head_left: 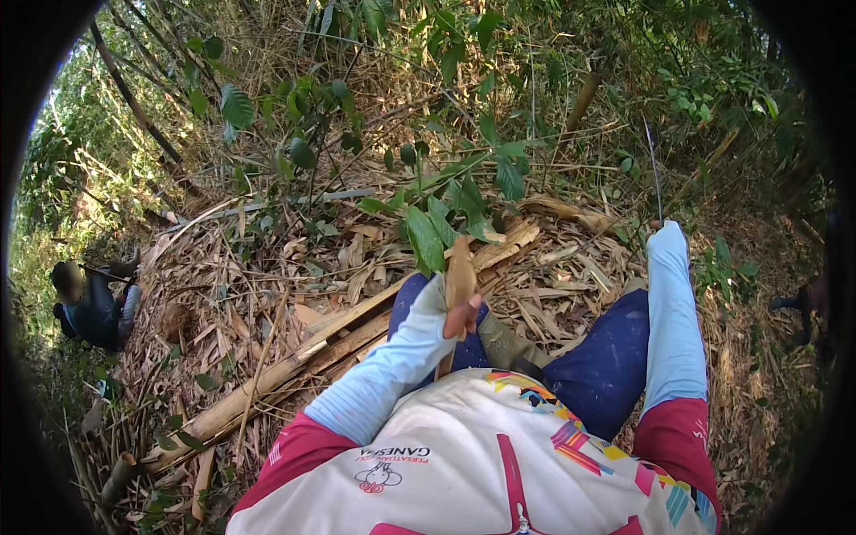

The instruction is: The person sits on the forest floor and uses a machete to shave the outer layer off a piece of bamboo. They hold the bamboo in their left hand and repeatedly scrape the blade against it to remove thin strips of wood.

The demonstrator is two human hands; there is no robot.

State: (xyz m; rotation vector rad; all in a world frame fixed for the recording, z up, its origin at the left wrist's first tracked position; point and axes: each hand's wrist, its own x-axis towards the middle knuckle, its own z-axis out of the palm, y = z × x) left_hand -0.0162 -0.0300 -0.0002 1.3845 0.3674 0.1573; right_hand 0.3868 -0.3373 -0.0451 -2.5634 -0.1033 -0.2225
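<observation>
My left hand is closed around a light-brown, elongated piece of wood or bamboo in front of my belly. It stands roughly upright, its upper end near some green leaves. Away to the right, my right hand is raised at the end of an outstretched arm, mostly covered by a pale-blue sleeve. From it rises a long, thin blade, seen nearly edge-on, like a machete; its handle is hidden in the grip. My knees are bent and spread below the two hands.
Split, weathered logs run diagonally from lower left to just before my legs. Dry leaves cover the ground. A leafy sapling and dense undergrowth stand ahead. A person crouches at the far left; a dark, partial figure shows at the right rim.
</observation>
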